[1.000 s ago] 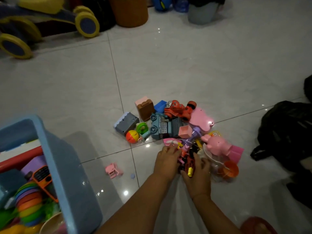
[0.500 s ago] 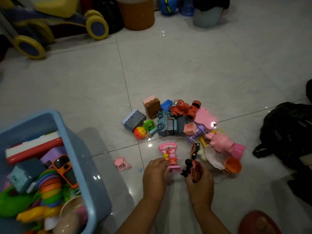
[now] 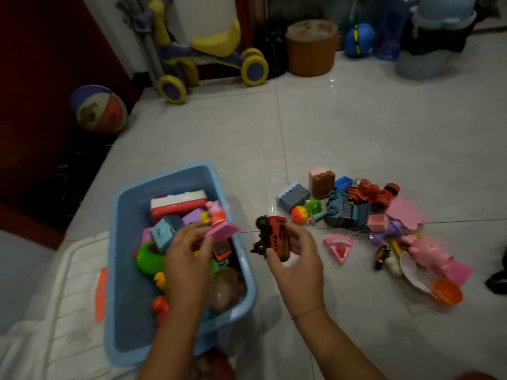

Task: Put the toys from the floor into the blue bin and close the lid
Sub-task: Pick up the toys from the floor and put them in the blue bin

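Observation:
The blue bin (image 3: 129,311) stands open on the floor at lower left, half full of toys. My left hand (image 3: 186,259) is over the bin and grips a pink figure toy (image 3: 219,222) on a pink base. My right hand (image 3: 296,259) holds a red and black toy car (image 3: 275,237) just right of the bin's rim. A heap of toys (image 3: 356,209) lies on the tiles to the right, with a pink pig toy (image 3: 428,250), an orange cup (image 3: 447,292) and a pink triangle piece (image 3: 338,246).
The bin's white lid (image 3: 65,311) lies flat on the floor left of the bin. A yellow and blue ride-on toy (image 3: 208,56), a ball (image 3: 98,109), an orange stool (image 3: 311,48) and buckets (image 3: 433,42) line the far wall. A black bag (image 3: 498,281) sits at the right edge.
Both hands lifted from the toy heap and moved left, the left one with the pink figure over the bin, the right one with the toy car beside it. The view swung left.

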A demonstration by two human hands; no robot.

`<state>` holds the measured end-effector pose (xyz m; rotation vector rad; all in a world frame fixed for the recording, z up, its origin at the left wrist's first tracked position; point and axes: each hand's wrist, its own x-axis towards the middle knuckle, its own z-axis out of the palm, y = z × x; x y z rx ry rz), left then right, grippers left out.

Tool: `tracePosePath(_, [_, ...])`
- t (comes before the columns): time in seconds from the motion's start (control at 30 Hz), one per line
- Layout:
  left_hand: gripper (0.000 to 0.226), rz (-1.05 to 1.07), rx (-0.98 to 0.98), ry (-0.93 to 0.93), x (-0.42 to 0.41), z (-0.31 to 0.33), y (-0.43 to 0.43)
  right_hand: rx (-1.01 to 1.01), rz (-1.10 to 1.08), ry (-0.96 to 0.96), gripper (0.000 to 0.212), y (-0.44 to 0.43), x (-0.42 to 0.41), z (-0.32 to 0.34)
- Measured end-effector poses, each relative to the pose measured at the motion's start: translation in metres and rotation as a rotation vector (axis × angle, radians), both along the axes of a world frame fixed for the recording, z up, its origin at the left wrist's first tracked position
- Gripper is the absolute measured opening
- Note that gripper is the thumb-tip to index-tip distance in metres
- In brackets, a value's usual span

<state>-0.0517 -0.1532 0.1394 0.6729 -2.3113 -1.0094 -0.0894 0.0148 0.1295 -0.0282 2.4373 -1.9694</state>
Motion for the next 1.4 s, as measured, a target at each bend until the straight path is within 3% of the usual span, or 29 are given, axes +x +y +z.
tracePosePath(0.2, [0.015, 0.391, -0.010, -0.426, 0.069, -0.008, -0.072, 0.080, 0.404, -0.015, 0.053, -0.069, 0.059, 0.001])
tracePosePath(0.4, [0.027, 0.426, 0.046, -0.506, 0.081, -0.020, -0.085, 0.216, 0.578, -0.021, 0.050, -0.095, 0.076, -0.009])
tracePosePath(0.6, [0.033, 0.315, 0.093, -0.427, 0.043, -0.014, -0.068, 0.234, 0.396, 0.012, 0.040, -0.058, 0.043, -0.014])
tracePosePath(0.83, [0.034, -0.034, 0.030, -0.259, -0.027, -0.015, 0.009, 0.369, 0.067, 0.025, 0.044, 0.010, -0.015, -0.053])
tracePosePath(1.0, [0.039, -0.178, 0.287, -0.190, -0.073, -0.041, 0.097, 0.598, 0.025, -0.110, 0.063, 0.057, -0.055, -0.100])
tracePosePath(1.17, [0.057, 0.062, 0.422, -0.388, -0.092, -0.125, 0.126, 0.784, 0.047, -0.266, 0.078, 0.095, -0.089, -0.143])
tracePosePath(1.3, [0.081, 0.176, 0.358, -0.603, -0.092, -0.177, 0.117, 0.856, 0.099, -0.313, 0.081, 0.115, -0.109, -0.165])
tracePosePath(1.4, [0.091, 0.208, 0.332, -0.641, -0.094, -0.192, 0.112, 0.894, 0.104, -0.321, 0.083, 0.120, -0.111, -0.178])
